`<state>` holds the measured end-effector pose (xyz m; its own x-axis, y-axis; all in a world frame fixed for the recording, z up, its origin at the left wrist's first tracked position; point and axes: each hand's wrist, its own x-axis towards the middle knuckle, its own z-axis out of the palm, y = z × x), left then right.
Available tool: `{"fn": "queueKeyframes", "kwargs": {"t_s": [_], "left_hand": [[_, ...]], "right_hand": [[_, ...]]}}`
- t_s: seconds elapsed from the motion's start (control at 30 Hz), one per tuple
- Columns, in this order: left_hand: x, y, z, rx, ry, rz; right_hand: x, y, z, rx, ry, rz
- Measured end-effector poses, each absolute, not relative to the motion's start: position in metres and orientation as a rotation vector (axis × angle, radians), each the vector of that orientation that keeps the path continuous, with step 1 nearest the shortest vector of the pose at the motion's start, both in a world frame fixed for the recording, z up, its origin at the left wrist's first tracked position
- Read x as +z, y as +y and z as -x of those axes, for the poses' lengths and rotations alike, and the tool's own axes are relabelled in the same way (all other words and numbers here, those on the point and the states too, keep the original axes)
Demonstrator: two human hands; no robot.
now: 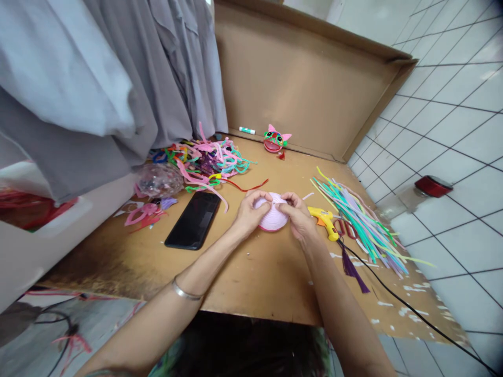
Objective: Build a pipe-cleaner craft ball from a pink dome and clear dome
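Both hands, left hand (251,212) and right hand (299,215), pinch pink coiled dome (271,219) mid-desk (259,272); best keep coils pressed tight, glue gun (324,220) just beside

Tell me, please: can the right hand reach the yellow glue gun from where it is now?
Probably yes. The right hand holds the pink dome together with the left hand, and the glue gun lies just beside it on the table, with nothing between them.

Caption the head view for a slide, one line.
Both hands, left hand and right hand, grip a pink dome on a cardboard worktop, glue gun alongside.
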<state>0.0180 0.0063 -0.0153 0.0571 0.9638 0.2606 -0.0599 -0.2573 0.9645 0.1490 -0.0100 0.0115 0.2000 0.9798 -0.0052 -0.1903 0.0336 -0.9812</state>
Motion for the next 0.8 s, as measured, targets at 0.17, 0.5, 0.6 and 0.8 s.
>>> {"fn": "queueKeyframes", "kwargs": {"t_s": [0.17, 0.5, 0.6, 0.8], "left_hand": [[-0.0167, 0.0078, -0.015, 1.39, 0.932, -1.461], [-0.0112, 0.0085, -0.0105, 1.326, 0.972, -1.649], [-0.01, 0.0077, -0.0098, 1.315, 0.99, -1.687], [-0.0105, 0.0076, -0.0097, 1.302, 0.974, -1.706]], "right_hand": [[0.0094, -0.0093, -0.1497, 1.124, -0.961, 1.131], [0.0083, -0.0074, -0.1514, 1.142, -0.943, 1.132], [0.0089, -0.0065, -0.1518, 1.167, -0.924, 1.129], [0.0079, -0.0055, -0.1538, 1.178, -0.916, 1.137]]}}
